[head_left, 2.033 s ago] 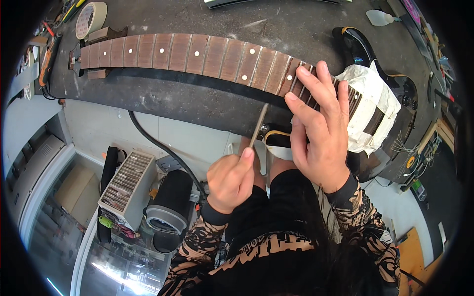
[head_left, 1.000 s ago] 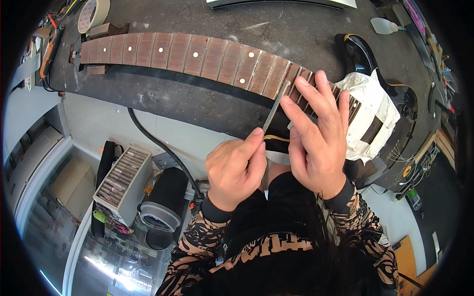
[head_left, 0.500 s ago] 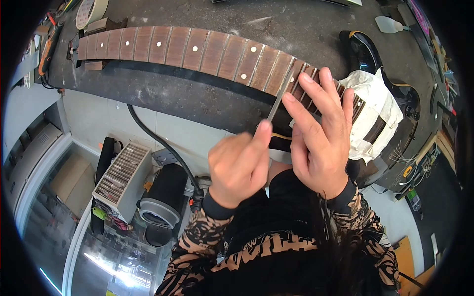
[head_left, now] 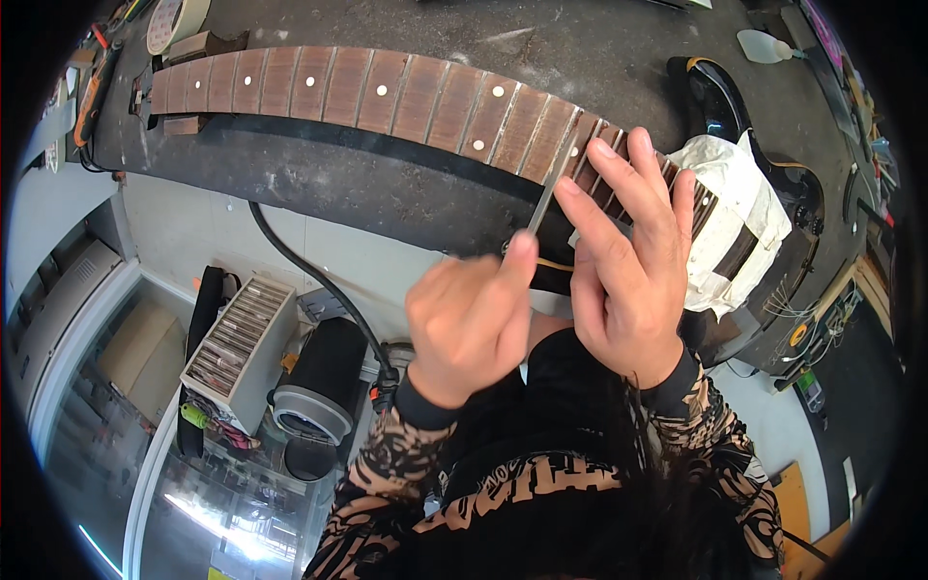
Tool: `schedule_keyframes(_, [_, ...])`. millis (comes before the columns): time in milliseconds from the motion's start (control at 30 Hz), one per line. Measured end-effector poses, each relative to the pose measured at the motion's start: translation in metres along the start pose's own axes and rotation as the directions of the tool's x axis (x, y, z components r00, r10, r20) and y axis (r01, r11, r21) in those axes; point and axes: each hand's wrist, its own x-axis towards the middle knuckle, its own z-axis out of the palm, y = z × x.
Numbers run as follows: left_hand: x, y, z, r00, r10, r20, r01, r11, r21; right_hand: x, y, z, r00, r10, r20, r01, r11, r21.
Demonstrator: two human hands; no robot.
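An electric guitar lies across the bench, its brown fretboard (head_left: 425, 97) with pale dot inlays stretching from far left to the body at right. My left hand (head_left: 471, 329) is closed around the near end of a slim metal file (head_left: 547, 201), whose far part lies across the fretboard along a fret line. My right hand (head_left: 633, 261) is over the upper frets with its fingers apart. Its index fingertip is beside the file; I cannot tell whether they touch. Cream masking paper (head_left: 749, 188) covers the middle of the glossy black guitar body (head_left: 709, 97).
The dark workbench (head_left: 599, 48) has a tape roll (head_left: 181, 21) at far left and a clear bottle (head_left: 764, 46) at far right. Below the bench edge are a black cable (head_left: 307, 275), a box of slim cases (head_left: 240, 338) and a black cylinder (head_left: 324, 379).
My left hand and the file have shifted very slightly. My right hand stays almost in place, fingers still spread over the frets.
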Motion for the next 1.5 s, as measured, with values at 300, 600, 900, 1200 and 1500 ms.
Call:
schedule_keyframes(300, [-0.01, 0.006, -0.012, 0.993, -0.049, 0.111, 0.05, 0.999, -0.007, -0.003, 0.003, 0.003, 1.0, -0.017, 0.01, 0.017, 1.0, -0.005])
schedule_keyframes(600, [-0.021, 0.007, -0.015, 0.996, -0.051, 0.073, 0.052, 0.999, -0.004, 0.0, 0.001, -0.002, 1.0, -0.015, 0.006, 0.015, 1.0, -0.009])
schedule_keyframes(900, [-0.026, 0.01, -0.023, 0.996, -0.006, 0.089, 0.011, 0.998, -0.055, -0.001, 0.001, -0.004, 1.0, 0.023, 0.018, -0.023, 1.0, 0.013])
schedule_keyframes(1200, [-0.025, 0.005, -0.019, 0.993, 0.012, 0.116, -0.003, 0.997, -0.078, 0.0, 0.003, -0.006, 1.0, 0.003, 0.0, -0.003, 0.998, 0.067])
schedule_keyframes(1500, [0.007, -0.004, 0.002, 0.998, 0.053, 0.043, -0.051, 0.998, -0.037, 0.001, 0.001, -0.008, 1.0, 0.023, 0.011, -0.023, 0.999, 0.026])
